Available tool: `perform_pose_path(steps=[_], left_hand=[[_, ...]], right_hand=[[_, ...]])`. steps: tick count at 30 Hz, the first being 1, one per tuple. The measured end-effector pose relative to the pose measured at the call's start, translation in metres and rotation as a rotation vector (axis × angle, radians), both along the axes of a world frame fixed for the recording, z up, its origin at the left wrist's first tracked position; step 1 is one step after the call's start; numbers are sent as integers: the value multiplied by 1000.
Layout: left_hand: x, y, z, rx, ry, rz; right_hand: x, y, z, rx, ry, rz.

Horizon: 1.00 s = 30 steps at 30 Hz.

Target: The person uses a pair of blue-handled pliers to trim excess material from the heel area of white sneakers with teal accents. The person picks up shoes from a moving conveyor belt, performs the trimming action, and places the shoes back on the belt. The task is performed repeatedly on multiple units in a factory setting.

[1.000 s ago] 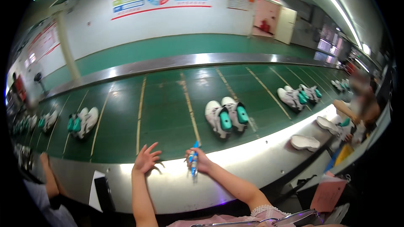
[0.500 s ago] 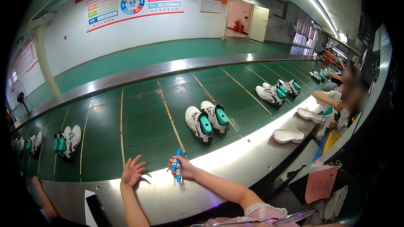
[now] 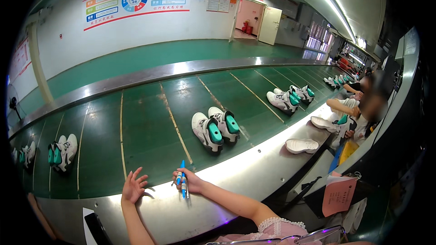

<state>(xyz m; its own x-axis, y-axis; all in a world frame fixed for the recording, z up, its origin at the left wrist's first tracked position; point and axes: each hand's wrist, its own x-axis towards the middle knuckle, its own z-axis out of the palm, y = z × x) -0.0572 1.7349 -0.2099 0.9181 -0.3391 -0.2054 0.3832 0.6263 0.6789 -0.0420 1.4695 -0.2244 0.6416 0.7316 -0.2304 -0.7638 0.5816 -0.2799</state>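
My right hand (image 3: 190, 182) is closed around two blue pens (image 3: 184, 186), their ends sticking out above and below the fingers. It hovers at the near edge of the green conveyor belt (image 3: 150, 149), over the metal ledge (image 3: 168, 208). Nothing is in my left hand (image 3: 133, 187), which is raised with its fingers spread and casts a shadow on the ledge. Just beyond my right hand stands a pair of white-and-black sneakers (image 3: 215, 129) with teal shoe lasts inside. Another such pair (image 3: 63, 152) sits farther left on the belt.
More sneakers (image 3: 290, 99) stand along the belt to the right. Loose white soles (image 3: 302, 145) lie on the ledge near a co-worker handling a shoe. A dark phone (image 3: 96, 229) is at lower left, near another person's arm (image 3: 41, 215). Pink paper (image 3: 338, 193) hangs at right.
The whole view has shifted a little, so everything appears slightly farther left. My hands keep nearly the same pose, with the pens still in my right hand.
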Motion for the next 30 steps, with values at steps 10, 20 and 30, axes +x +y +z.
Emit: perform_pose_path(steps=[10, 20, 30], left_hand=[[-1, 3, 6, 0, 30, 7], [-1, 10, 6, 21, 8, -25], [-2, 15, 7, 50, 1, -13]], right_hand=[[2, 5, -6, 52, -18, 12], [3, 11, -11, 57, -27, 18], [3, 16, -11, 65, -71, 38]])
